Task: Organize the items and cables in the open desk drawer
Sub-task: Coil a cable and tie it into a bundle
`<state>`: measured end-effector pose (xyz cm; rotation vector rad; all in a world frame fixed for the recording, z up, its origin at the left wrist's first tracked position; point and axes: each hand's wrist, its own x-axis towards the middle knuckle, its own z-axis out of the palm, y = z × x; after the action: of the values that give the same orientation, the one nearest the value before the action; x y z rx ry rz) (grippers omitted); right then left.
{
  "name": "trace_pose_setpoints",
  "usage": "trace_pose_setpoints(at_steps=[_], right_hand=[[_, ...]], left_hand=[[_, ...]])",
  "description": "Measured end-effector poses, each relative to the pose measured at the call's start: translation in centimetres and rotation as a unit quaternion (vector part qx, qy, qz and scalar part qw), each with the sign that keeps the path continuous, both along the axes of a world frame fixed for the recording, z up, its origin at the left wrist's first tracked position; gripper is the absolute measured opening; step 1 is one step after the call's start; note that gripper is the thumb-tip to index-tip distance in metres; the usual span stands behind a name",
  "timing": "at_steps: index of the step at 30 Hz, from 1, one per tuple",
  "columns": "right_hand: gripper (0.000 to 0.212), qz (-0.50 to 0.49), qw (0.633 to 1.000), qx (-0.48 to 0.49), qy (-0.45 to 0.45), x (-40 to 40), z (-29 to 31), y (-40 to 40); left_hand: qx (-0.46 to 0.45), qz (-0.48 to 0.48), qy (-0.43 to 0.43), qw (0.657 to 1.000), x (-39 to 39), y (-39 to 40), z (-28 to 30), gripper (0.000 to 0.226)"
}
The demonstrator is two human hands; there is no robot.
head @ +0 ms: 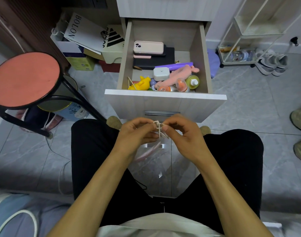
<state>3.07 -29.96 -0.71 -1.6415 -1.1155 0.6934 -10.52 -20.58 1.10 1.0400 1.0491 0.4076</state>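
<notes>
The open drawer (pixel 165 97) stands in front of my knees. At its back lie a pink phone case (pixel 148 47) stacked on black items (pixel 168 57). Nearer the front sit a white box (pixel 161 73), a purple case (pixel 173 66), a pink soft toy (pixel 179 76), a yellow toy (pixel 141 82), a green bottle (pixel 193 81) and small orange capsules (pixel 180 85). Below the drawer front, my left hand (pixel 137 132) and my right hand (pixel 182 134) both pinch a thin white cable (pixel 159 128) bundled into a small coil between my fingertips.
A red-topped stool (pixel 24 79) stands at the left with bags and boxes (pixel 84 40) behind it. A white wire rack (pixel 245 41) and shoes (pixel 273 64) are at the right. A pink strip (pixel 146 153) lies on the floor between my knees. A white cable (pixel 18 218) loops at lower left.
</notes>
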Motion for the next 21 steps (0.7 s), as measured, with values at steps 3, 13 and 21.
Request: trace_pose_setpoints(at_steps=[3, 13, 21], right_hand=[[0.009, -0.006, 0.999, -0.035, 0.008, 0.1, -0.04, 0.3], [0.011, 0.001, 0.995, -0.071, -0.063, 0.07, 0.58, 0.41], [0.014, -0.019, 0.999, -0.048, -0.007, 0.2, 0.25, -0.15]], left_hand=[[0.025, 0.02, 0.017, 0.999, 0.29, -0.31, -0.31, 0.002], [0.126, -0.042, 0.035, 0.991, -0.04, -0.04, 0.26, 0.003], [-0.073, 0.031, -0.038, 0.996, 0.29, -0.62, -0.42, 0.006]])
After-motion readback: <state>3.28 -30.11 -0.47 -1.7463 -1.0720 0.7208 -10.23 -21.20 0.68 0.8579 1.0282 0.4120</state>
